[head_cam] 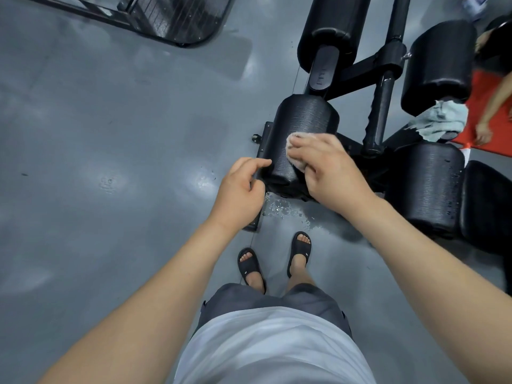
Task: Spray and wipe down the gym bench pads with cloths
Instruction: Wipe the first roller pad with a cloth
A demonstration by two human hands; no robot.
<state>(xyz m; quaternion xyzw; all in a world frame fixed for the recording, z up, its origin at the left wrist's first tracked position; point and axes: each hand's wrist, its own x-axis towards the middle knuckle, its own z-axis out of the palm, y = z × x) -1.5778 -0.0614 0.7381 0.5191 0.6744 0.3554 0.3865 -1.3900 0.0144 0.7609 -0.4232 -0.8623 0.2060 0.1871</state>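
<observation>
The black roller pad being wiped is lying just right of the middle of the view, its long side running from 7 to 1 o'clock. Its left end is standing free over the grey floor, which is opening wide toward 9 o'clock. On its right side the black steel post and frame are crowding in.

A pinkish cloth is lying on the pad's near right part. The right hand is coming in from 5 o'clock, palm down, fingers together and curled over the cloth, the thumb clamping it from below. The left hand is reaching in from 7 o'clock, its fingers loosely curled around nothing and the forefinger pointing at the pad's left edge. Whether it is touching there cannot be told.

Four roller pads are showing in all. A second is at 12 o'clock, a third at 2 o'clock and a fourth, beaded with drops, at 3 o'clock. One flat seat pad is sitting just beyond it. A second, pale blue cloth is lying bunched between the third and fourth pads.

A wet patch is glinting on the floor under the wiped pad, and two black sandals are standing at 6 o'clock. Another person's hand is hanging over a red mat at 3 o'clock.
</observation>
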